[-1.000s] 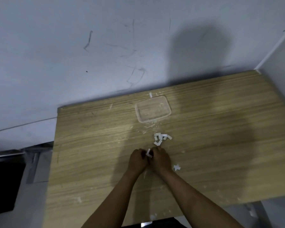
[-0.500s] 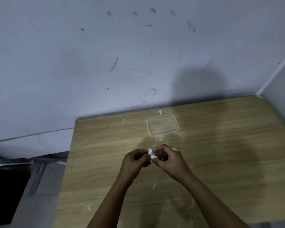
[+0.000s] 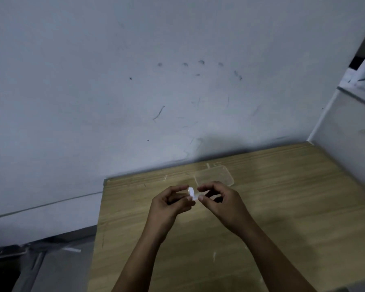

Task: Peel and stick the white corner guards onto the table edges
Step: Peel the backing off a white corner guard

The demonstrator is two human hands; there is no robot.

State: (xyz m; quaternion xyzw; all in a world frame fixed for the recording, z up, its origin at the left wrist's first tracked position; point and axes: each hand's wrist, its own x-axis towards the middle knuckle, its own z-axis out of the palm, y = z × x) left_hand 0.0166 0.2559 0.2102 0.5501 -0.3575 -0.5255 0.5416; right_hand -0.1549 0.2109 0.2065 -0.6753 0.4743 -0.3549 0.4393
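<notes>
Both hands are raised above the wooden counter with a white corner guard between them. The left hand pinches the guard between thumb and fingertips, and the right hand has its thumb and forefinger curled onto what looks like the backing film at the guard's lower edge, though the picture is too soft to tell film from guard with certainty. This reads as the peeling step, with nothing yet stuck to a counter edge. Beyond the right hand, near the wall, lies a clear plastic lid or tray. The risks from here are small but real: the piece is tiny and held only at the fingertips, so a hard tug on the film could flick it out of the left hand's pinch; fingertips straying onto the exposed adhesive would weaken its hold; and the film could tear partway, leaving a strip that keeps the guard from bonding.
</notes>
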